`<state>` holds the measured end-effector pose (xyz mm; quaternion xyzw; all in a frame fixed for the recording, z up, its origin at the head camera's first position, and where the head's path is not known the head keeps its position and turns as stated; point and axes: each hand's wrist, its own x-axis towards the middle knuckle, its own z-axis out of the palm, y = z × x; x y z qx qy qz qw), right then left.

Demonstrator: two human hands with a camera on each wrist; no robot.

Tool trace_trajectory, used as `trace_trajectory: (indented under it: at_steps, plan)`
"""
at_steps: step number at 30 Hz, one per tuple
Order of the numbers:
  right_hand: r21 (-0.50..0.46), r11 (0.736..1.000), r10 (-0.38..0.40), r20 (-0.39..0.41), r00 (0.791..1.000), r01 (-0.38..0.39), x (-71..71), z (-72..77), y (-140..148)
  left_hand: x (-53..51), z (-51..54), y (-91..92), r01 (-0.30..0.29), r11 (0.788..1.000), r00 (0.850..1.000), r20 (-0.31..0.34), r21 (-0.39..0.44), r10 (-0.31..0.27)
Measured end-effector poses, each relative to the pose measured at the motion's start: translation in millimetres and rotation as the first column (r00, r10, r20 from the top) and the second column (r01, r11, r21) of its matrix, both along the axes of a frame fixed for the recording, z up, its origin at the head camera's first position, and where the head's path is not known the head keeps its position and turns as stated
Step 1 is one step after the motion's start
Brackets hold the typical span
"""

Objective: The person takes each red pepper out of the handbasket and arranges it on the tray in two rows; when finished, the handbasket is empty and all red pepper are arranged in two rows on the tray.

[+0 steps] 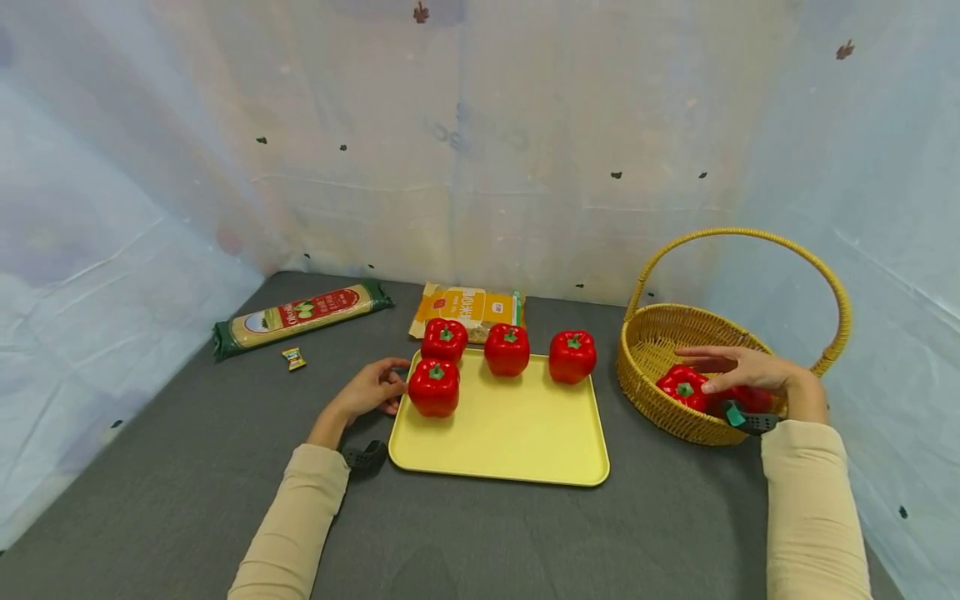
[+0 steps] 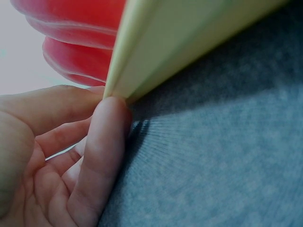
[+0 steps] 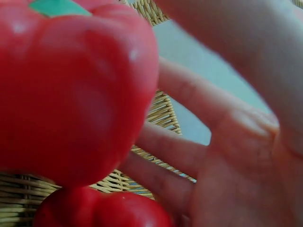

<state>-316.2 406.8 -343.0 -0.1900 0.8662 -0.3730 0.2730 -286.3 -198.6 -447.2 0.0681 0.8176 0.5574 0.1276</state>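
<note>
My left hand (image 1: 372, 389) pinches the left rim of a yellow tray (image 1: 510, 450) between thumb and fingers; the left wrist view shows the pinched rim (image 2: 118, 80) close up. Several red bell peppers stand on the tray, one (image 1: 434, 388) beside my left hand and another (image 1: 572, 357) at its back right corner. Over a wicker basket (image 1: 652, 408), my right hand (image 1: 750, 369) spreads around a red bell pepper (image 3: 75, 94). Its fingers are fairly straight along the far side, and the palm stays apart from the pepper. A second pepper (image 3: 104, 210) lies below it in the basket.
The basket's tall arched handle (image 1: 738, 232) rises behind and to the right of my right hand. A yellow food packet (image 1: 468, 308) lies behind the tray. Further left are a long pasta packet (image 1: 300, 317) and a small wrapped candy (image 1: 293, 358). Hanging sheets enclose the table.
</note>
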Motion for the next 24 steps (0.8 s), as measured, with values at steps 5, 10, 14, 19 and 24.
trace_trajectory:
  at_steps: [5,10,14,19,24]
  plan:
    - [0.136,0.99,-0.02,0.011,1.0,0.018,1.6,3.8,-2.8,-0.4,-0.8,-0.2,-0.004,1.0,1.0,0.004,0.001,0.004]
    - [0.218,0.976,-0.007,0.002,1.0,0.007,1.6,6.7,-6.5,-0.5,-1.0,-0.3,-0.003,1.0,1.0,0.003,-0.007,0.003]
    - [0.237,0.972,-0.009,0.012,1.0,0.006,0.6,6.8,-8.4,-0.4,-1.0,-0.8,0.002,1.0,1.0,0.006,-0.006,-0.002]
    - [0.223,0.975,-0.018,0.009,1.0,0.016,0.1,6.5,-8.7,-0.8,-0.3,-0.7,0.009,1.0,1.0,0.003,0.002,-0.009]
    - [0.181,0.983,-0.028,0.007,1.0,0.026,0.7,5.4,-8.7,-0.7,0.6,-0.1,0.003,1.0,1.0,0.002,0.002,-0.003]
